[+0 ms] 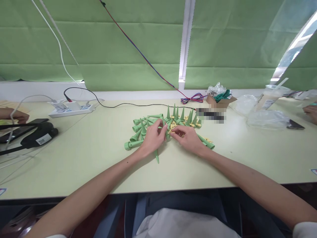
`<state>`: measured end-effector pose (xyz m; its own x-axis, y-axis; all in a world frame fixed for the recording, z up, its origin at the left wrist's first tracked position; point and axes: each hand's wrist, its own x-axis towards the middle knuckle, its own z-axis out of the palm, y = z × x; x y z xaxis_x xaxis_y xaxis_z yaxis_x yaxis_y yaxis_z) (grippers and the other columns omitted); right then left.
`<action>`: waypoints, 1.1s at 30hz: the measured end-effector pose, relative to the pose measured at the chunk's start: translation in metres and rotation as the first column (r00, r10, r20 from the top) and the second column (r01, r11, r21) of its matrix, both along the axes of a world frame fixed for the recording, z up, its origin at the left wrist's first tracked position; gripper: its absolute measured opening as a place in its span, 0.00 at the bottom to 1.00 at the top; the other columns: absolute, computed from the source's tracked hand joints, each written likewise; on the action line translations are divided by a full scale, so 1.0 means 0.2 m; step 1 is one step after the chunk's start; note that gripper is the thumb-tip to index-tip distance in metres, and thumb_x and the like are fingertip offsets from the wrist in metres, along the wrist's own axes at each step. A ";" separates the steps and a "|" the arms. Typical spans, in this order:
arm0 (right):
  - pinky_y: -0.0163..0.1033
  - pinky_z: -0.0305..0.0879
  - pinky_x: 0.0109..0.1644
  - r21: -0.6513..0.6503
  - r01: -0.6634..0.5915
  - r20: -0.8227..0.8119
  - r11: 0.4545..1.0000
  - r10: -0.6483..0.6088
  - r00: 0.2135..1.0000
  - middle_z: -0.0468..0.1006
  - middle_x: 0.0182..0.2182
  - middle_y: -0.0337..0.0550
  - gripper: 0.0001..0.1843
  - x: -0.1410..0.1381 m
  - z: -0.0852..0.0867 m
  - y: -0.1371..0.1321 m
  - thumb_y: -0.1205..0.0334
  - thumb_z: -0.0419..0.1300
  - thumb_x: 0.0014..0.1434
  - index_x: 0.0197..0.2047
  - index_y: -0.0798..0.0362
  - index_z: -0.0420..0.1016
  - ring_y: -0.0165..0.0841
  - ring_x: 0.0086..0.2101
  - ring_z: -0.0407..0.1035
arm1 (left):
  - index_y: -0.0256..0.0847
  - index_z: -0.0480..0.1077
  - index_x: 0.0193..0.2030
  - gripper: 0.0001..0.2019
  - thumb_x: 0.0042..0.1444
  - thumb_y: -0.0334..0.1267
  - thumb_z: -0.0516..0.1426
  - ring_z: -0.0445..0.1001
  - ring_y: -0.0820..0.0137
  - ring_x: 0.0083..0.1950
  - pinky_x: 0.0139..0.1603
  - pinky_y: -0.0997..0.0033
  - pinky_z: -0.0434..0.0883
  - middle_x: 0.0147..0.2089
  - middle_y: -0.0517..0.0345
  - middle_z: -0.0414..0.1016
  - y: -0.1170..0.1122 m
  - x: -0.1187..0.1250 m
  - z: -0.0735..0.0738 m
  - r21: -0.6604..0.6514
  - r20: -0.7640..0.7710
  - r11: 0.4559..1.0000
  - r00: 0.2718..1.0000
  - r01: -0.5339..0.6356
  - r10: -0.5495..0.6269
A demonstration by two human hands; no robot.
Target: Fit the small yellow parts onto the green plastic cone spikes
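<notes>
Reaching over the front edge of a pale table (81, 165), above a white shirt (183, 224), two bare forearms converge on a heap of green spikes (135, 144) at the table's middle. Nearest, one loose spike (157, 156) lies with its tip towards the front edge. The left hand (156, 135) has thumb and fingers closed around a green spike (163, 122). Just beside it, the right hand (187, 136) pinches a small yellow piece (170, 132) between its fingertips, close to that spike; whether the two parts touch cannot be told. More yellow pieces (198, 124) lie among the spikes, several of which stand upright behind the hands. Farther left are a black device (41, 135) with a white label and another person's hand (18, 115); farther right, a phone (296, 125), a clear bag (268, 118) and a second person's hand (310, 112). Towards the rear stand a power strip (71, 112), a cardboard box (217, 101) and a cup (267, 98) with a straw. Green blinds (123, 43) form the background.
</notes>
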<state>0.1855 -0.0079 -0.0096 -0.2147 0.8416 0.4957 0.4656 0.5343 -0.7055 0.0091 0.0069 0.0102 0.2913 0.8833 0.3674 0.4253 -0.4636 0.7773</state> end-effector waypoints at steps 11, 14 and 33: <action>0.37 0.61 0.32 -0.020 -0.014 -0.026 1.000 0.014 1.000 0.77 0.26 0.39 0.09 0.00 0.00 0.01 0.61 0.59 0.63 0.32 0.53 0.75 0.30 0.25 0.65 | 0.43 0.58 0.34 0.13 0.66 0.47 0.52 0.67 0.73 0.20 0.24 0.73 0.62 0.19 0.67 0.64 -0.01 0.00 -0.01 0.051 0.003 0.999 1.000 -0.002 0.002; 0.37 0.61 0.31 -0.025 -0.025 -0.034 0.999 0.024 0.999 0.76 0.25 0.39 0.09 0.00 0.00 0.01 0.61 0.59 0.63 0.31 0.53 0.75 0.29 0.24 0.64 | 0.43 0.60 0.36 0.11 0.66 0.45 0.52 0.67 0.73 0.21 0.26 0.72 0.63 0.22 0.65 0.66 -0.01 0.00 -0.02 0.138 -0.056 0.990 0.998 -0.013 0.021; 0.35 0.59 0.24 -0.250 -0.174 -0.363 0.953 0.074 0.929 0.71 0.21 0.37 0.20 0.02 -0.02 0.04 0.44 0.64 0.59 0.28 0.53 0.73 0.28 0.19 0.62 | 0.39 0.68 0.44 0.15 0.71 0.44 0.44 0.72 0.71 0.31 0.35 0.69 0.69 0.31 0.57 0.72 -0.04 -0.01 -0.02 0.334 -0.131 0.935 0.988 0.120 -0.080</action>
<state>0.1896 0.0009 -0.0136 -0.1837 0.9318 0.3129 0.1090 0.3357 -0.9356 0.0078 -0.0014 0.0057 0.4290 0.6753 0.5999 0.4389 -0.7363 0.5149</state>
